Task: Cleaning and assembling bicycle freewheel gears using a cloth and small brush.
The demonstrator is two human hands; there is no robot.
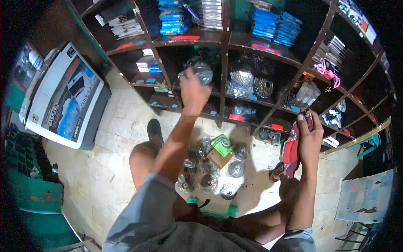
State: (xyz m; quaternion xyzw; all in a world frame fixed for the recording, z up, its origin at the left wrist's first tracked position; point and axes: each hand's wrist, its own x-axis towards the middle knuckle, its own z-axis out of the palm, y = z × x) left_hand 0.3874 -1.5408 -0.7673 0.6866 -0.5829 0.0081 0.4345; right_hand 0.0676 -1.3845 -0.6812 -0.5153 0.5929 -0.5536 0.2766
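Observation:
My left hand [194,93] reaches into a middle shelf cubby, its fingers closed on a plastic-bagged metal part [202,73], partly hidden by the fingers. My right hand [311,136], at the right before the shelves, grips a crumpled dark red cloth-like bundle [290,152] with its thumb on top. Between my legs on the tiled floor lie several metal cassette sprockets [228,191], some in clear bags, around a green-and-white packet [222,145] on a brown cardboard box [219,159]. More cassettes [263,87] sit in the cubby to the right of my left hand.
A dark wooden shelving unit [224,46] spans the front, holding blue packets [264,27] and small boxes. A large white cooler box [63,98] stands at left, green furniture [40,197] lower left, a patterned board [363,193] at right. A green low seat [226,212] is beneath me.

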